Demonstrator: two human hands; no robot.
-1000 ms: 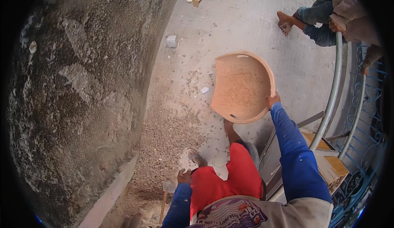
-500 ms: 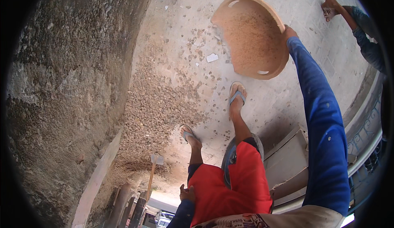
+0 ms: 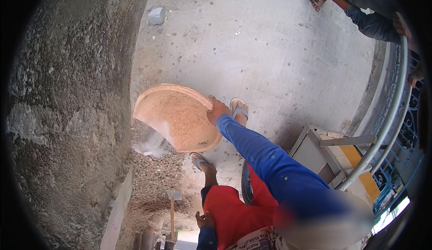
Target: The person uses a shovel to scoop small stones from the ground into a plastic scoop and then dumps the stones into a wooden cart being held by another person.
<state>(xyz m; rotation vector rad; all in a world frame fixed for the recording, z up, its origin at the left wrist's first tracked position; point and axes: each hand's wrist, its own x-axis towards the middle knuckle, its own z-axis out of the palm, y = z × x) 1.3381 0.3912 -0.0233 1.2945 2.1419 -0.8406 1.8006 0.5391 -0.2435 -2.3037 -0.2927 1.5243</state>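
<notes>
My right hand (image 3: 218, 111) grips the rim of a wide orange-brown basin (image 3: 182, 119) at its right side. The basin is tilted, its rough, speckled inner face showing, and one side looks cut or broken away. Pale dust (image 3: 155, 144) hangs at its lower-left edge, above the gravel. Beside my left thigh, my left hand (image 3: 205, 219) holds nothing, and its fingers are apart.
Gravel (image 3: 157, 173) lies along the rough wall (image 3: 76, 92). A shovel (image 3: 173, 205) stands near the left foot, and a grey block (image 3: 156, 16) lies farther off. At right are a box-like metal cabinet (image 3: 317, 153), a curved railing (image 3: 382, 128) and another person's legs (image 3: 351, 7).
The basin has swung left and nearer, from the right over the paving to beside the wall, with my right hand still on its rim. Dust has appeared below it. My left hand stays by the thigh.
</notes>
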